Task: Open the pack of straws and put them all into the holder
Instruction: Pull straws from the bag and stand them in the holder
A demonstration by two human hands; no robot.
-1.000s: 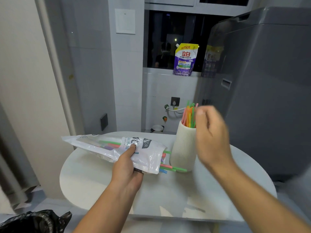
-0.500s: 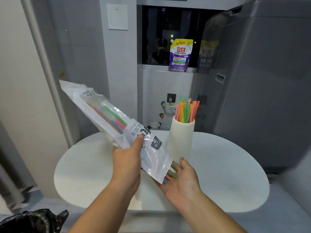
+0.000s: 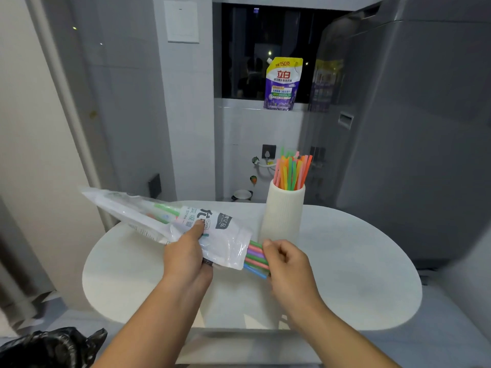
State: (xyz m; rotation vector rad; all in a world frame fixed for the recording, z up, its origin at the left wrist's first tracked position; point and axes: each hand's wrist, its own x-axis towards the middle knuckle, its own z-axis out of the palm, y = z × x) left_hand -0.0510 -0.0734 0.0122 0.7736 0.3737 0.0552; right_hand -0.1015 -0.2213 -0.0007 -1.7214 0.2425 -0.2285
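White table [image 3: 358, 261] under my fingers; left hand [image 3: 186, 258] grips straw pack [image 3: 148, 216]; right hand [image 3: 289, 269] pinches protruding straws [image 3: 255, 257]; best pull straight; holder [image 3: 283, 213] just beyond fingertips.

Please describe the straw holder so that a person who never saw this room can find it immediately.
Start at the white table in the middle of the view. On its far side, just beyond the right hand, stands the holder, a tall ribbed cream cylinder. It alone stands upright there, with bright straws sticking out of its top.
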